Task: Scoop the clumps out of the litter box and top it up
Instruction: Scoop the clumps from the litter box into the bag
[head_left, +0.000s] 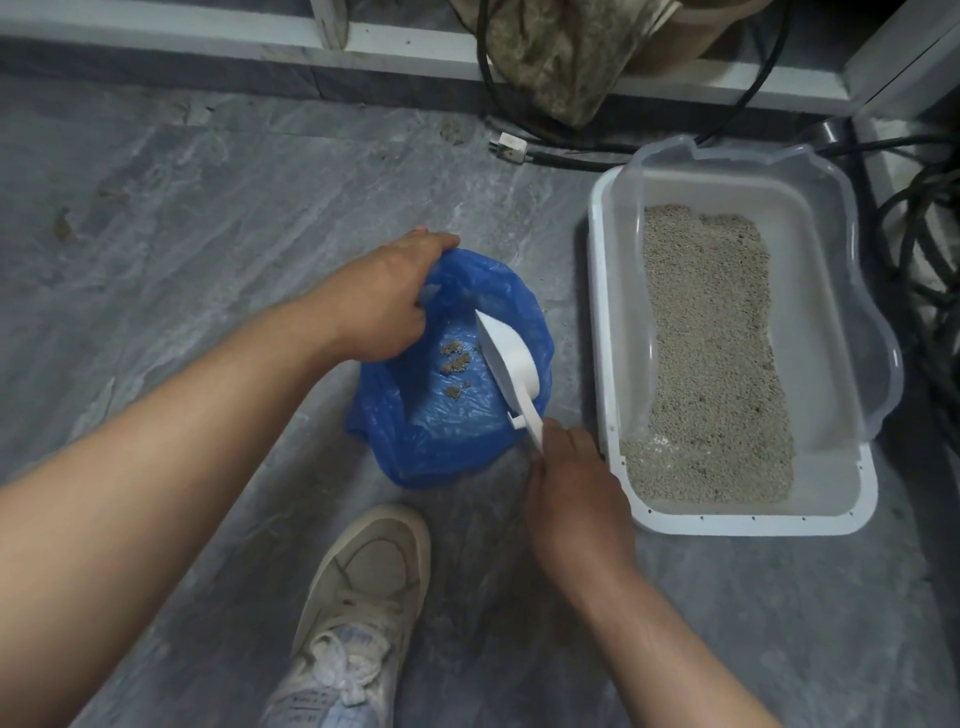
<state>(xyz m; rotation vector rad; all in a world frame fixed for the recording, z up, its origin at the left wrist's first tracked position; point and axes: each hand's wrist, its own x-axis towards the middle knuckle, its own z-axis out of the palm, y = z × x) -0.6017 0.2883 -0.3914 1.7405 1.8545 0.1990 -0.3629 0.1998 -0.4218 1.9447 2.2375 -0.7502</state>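
Light, stiff scoop (506, 358), right hand (571, 493) gripping handle end; thin, floppy blue bag (447, 441), left hand (382, 306) pinching rim.

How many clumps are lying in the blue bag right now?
4 or so that show, all inside the blue bag: one clump uppermost, two close below it, one lowest. The scoop or bag folds may hide more.

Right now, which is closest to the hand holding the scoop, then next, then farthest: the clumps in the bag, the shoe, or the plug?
From the right hand:
1. Shoe, just left, nearer the camera.
2. Clumps, up-left inside the blue bag.
3. Plug, far up by the wall.
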